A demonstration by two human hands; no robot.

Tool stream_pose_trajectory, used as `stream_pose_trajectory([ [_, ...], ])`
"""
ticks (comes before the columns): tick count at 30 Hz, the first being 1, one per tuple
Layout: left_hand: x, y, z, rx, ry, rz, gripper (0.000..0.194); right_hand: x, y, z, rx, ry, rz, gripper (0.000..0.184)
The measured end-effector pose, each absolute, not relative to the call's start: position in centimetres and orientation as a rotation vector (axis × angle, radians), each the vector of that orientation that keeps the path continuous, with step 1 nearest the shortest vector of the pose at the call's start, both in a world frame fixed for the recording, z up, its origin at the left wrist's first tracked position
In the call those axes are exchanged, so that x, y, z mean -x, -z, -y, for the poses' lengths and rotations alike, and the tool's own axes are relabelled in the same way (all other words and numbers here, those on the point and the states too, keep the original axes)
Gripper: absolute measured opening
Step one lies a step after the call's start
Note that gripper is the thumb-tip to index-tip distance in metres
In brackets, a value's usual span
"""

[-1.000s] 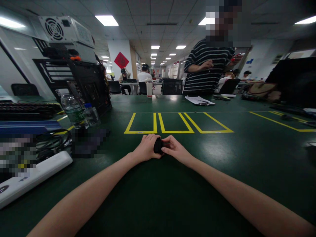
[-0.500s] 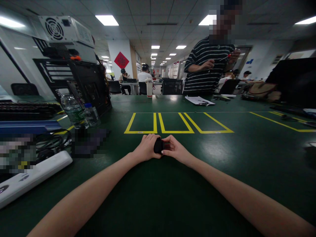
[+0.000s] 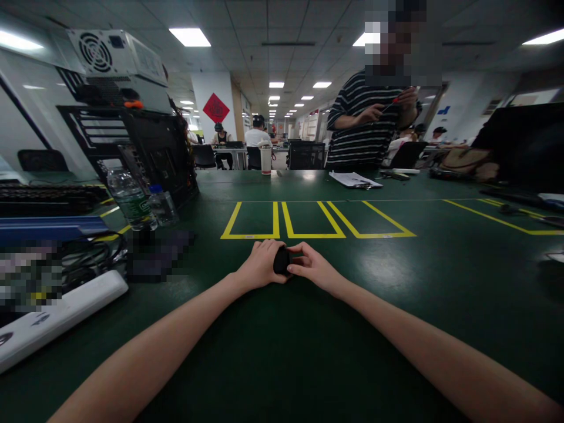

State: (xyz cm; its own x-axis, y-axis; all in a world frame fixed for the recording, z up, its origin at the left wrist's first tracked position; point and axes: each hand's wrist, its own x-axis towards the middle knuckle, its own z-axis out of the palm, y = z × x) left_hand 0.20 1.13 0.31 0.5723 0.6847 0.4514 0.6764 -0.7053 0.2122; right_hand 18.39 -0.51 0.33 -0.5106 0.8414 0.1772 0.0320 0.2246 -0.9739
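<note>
A small, dark, rounded object (image 3: 281, 262) is between my hands, just short of the yellow tape outlines; its exact kind I cannot make out. My left hand (image 3: 263, 262) is wrapped round it from the left, fingers over the top and thumb below. From the right, my right hand (image 3: 312, 265) has its thumb and fingertips curled in against the object's right side. Part of the object is hidden behind the fingers. Both forearms reach in over the green tabletop (image 3: 282, 352).
Yellow tape outlines (image 3: 314, 236) mark the table beyond my hands. Left are a white power strip (image 3: 70, 314), a water bottle (image 3: 127, 197), a smaller bottle (image 3: 162, 205) and a computer case (image 3: 163, 147). A clipboard (image 3: 355, 180) and cup (image 3: 266, 160) lie farther off, near a standing person (image 3: 363, 129).
My hands stay almost in place on the dark object, with the right fingertips shifting slightly against it. Across the table, the standing person's hands have moved closer together around a red-tipped tool.
</note>
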Motion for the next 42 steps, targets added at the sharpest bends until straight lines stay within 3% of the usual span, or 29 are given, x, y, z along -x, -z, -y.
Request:
stream_pose_trajectory([
  [8, -0.09, -0.41, -0.94, -2.751, -0.830, -1.168, 0.062, -18.16, -0.80, 1.16, 0.821, -1.328, 1.734, 0.022],
  [20, -0.15, -0.65, -0.82, -2.722, -0.785, -1.211, 0.063, -18.35, -0.72, 0.80, 0.833, -1.361, 1.756, 0.033],
  [26, -0.26, -0.63, -0.86, -2.725, -0.791, -1.200, 0.063, -18.20, -0.56, 0.88, 0.814, -1.346, 1.722, 0.023],
  [38, -0.09, -0.47, -1.04, -2.735, -0.777, -1.209, 0.065, -18.37, -0.90, 0.95, 0.815, -1.371, 1.772, 0.038],
  [42, -0.11, -0.49, -1.02, -2.729, -0.793, -1.197, 0.064, -18.28, -0.81, 1.12, 0.805, -1.357, 1.753, 0.031],
])
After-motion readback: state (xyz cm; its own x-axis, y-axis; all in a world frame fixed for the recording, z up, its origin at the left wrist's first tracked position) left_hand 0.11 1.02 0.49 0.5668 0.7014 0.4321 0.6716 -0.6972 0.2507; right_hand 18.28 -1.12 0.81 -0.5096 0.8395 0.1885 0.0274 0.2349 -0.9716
